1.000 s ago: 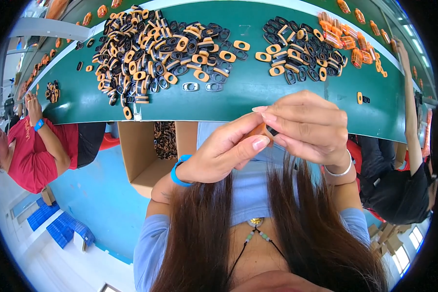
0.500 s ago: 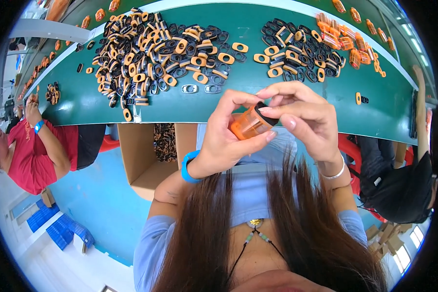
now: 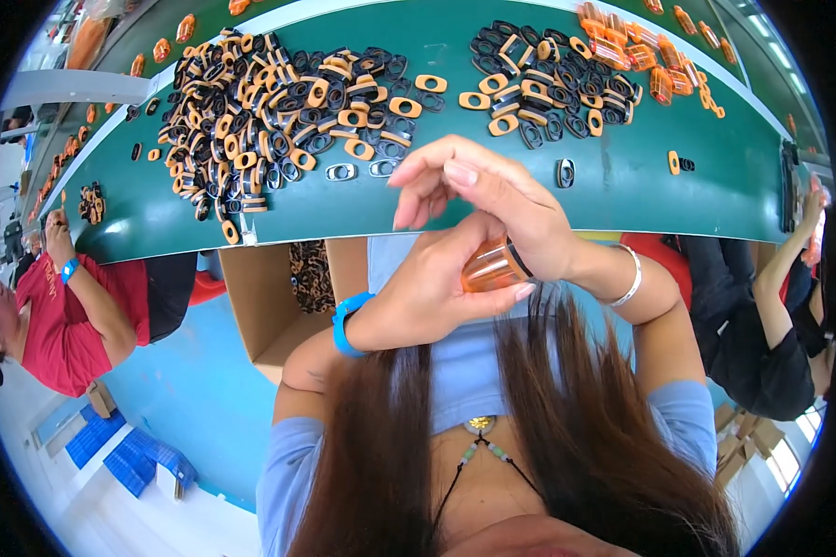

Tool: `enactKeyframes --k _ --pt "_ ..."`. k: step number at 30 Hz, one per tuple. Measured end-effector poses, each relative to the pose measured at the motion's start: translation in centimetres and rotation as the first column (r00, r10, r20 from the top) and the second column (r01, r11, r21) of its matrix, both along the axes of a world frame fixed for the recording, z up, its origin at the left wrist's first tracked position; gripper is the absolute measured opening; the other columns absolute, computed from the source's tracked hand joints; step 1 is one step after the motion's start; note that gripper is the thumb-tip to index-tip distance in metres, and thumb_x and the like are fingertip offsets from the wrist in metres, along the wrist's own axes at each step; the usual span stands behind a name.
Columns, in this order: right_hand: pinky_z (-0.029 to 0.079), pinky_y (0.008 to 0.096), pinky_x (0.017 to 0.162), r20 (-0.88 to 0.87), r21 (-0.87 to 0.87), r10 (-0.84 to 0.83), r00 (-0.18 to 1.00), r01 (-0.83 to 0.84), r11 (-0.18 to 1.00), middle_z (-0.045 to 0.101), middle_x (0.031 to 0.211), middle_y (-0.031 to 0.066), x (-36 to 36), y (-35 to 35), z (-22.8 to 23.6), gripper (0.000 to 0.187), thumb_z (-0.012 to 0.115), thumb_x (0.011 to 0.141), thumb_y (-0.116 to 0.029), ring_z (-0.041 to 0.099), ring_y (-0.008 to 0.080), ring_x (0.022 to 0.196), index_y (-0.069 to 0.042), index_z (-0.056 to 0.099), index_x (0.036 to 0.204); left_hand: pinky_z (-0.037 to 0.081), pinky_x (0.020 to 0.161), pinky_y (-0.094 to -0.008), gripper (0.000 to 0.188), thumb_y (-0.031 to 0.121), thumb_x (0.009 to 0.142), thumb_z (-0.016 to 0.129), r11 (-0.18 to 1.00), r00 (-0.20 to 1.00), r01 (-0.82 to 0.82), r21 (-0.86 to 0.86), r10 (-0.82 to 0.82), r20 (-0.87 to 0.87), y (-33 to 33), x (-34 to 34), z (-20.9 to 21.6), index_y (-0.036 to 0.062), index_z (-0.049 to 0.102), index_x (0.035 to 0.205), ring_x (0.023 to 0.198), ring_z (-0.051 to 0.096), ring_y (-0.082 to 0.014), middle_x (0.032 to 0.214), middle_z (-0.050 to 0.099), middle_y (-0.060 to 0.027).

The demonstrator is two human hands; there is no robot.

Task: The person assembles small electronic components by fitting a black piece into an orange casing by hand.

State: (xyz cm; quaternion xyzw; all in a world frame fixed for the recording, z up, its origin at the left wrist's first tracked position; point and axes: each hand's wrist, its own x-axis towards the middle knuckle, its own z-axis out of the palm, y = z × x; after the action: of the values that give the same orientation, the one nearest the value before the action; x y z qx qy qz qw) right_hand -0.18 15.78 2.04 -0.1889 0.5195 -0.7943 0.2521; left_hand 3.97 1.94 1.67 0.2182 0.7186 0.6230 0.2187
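Observation:
My left hand (image 3: 427, 283) is wrapped round a clear orange plastic housing (image 3: 495, 267), a short tube with a black end. That black end points to the right and lies against the palm heel of my right hand (image 3: 502, 195). The fingers of the right hand stretch out to the left above the left hand, gripping nothing. Its palm hides most of the black end. On the green table beyond, a lone black oval ring (image 3: 566, 173) lies nearest to my right hand.
A big heap of black and orange oval rings (image 3: 241, 121) covers the table's left part. A smaller heap (image 3: 548, 84) lies right of centre, beside several clear orange housings (image 3: 622, 42). An open cardboard box (image 3: 255, 297) stands below the edge. Co-workers sit on both sides.
My right fingers have left the black end and stretched out leftward; the palm heel now lies against it. The housing has turned its black end to the right and sits slightly lower.

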Motion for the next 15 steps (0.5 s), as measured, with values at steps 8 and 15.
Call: enactKeyframes --k 8,15 --pt "0.043 0.0289 0.079 0.0 -0.037 0.093 0.996 -0.093 0.995 0.059 0.093 0.0138 0.5 0.5 0.5 0.042 0.033 0.098 -0.033 0.054 0.0158 0.085 0.004 0.05 0.113 0.046 0.074 -0.0338 0.044 0.022 0.071 0.076 0.986 0.996 0.073 -0.148 -0.08 -0.048 -0.1 0.0 1.6 -0.0022 0.055 0.101 0.084 0.06 -0.0228 0.086 0.062 -0.0118" --pt "0.044 0.0274 0.076 -0.078 -0.016 0.07 0.995 -0.071 0.997 0.058 0.091 0.0123 0.6 0.8 0.3 0.038 0.035 0.099 -0.03 0.055 0.0149 0.083 0.003 0.05 0.11 0.05 0.07 -0.0389 0.038 0.018 0.08 0.068 0.984 0.979 0.126 -0.129 -0.145 -0.146 0.0 0.2 1.3 -0.0043 0.045 0.102 0.081 0.064 -0.0316 0.086 0.063 -0.0188"
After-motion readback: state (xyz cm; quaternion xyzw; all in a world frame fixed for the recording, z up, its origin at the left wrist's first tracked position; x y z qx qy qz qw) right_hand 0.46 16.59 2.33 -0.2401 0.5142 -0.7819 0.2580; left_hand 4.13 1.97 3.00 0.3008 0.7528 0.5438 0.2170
